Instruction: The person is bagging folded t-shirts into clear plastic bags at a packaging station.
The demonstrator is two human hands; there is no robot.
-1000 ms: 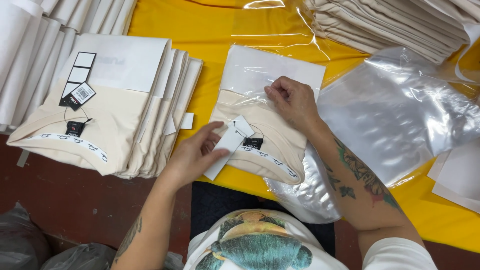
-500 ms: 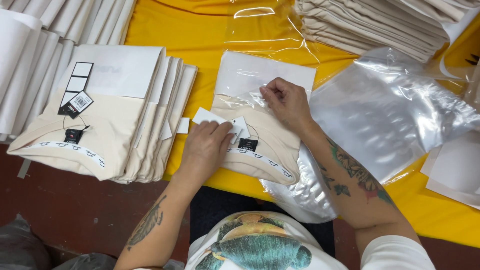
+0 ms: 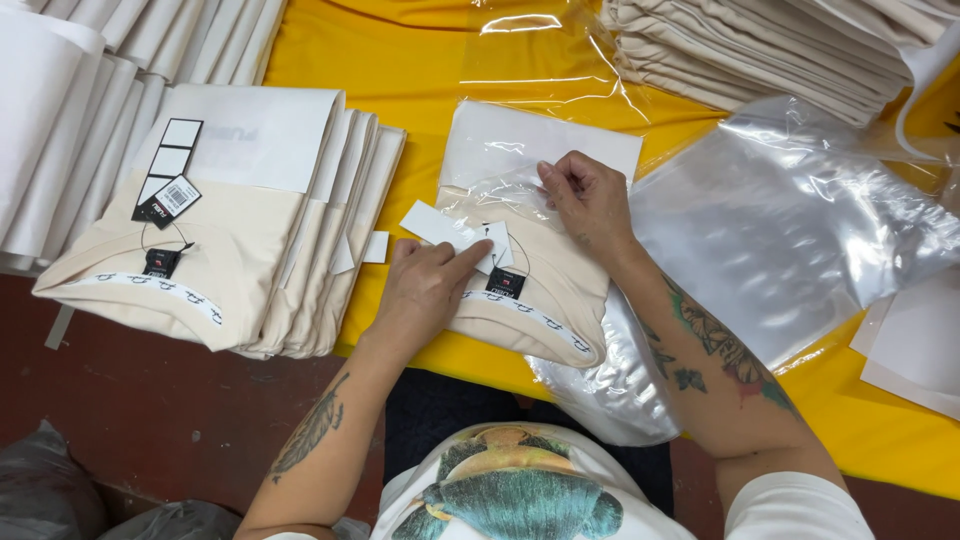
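Left hand (image 3: 425,285) lies palm-down, fingers loosely curled, index and thumb pinching the white hang tags (image 3: 455,232) that lie fanned on the folded cream shirt (image 3: 535,290); no tight fist. Right hand (image 3: 590,200) is half closed, fingertips pinching the clear film (image 3: 500,185) at the shirt's upper part, just beside the tags. The shirt sits on the yellow table cover (image 3: 400,60), centre, collar toward the person, white paper sheet (image 3: 530,140) sticking out at its far end, small black label (image 3: 505,283) near the collar, on a string. Left of it, well apart: a stack of folded cream shirts (image 3: 230,250), the top one with a strip of white square tags plus a black-and-white barcode tag (image 3: 170,200) and a black label (image 3: 160,262) at the collar. Right of the hands: a pile of clear plastic bags (image 3: 790,230), glossy, partly hanging over the table edge. Far right corner: more folded cream cloth (image 3: 760,50). Far left: rolls of white material (image 3: 60,110). Versus half a second ago: the left hand has slid right and down over the tags, which are now more spread out toward the left; the right hand's pinch is about the same.
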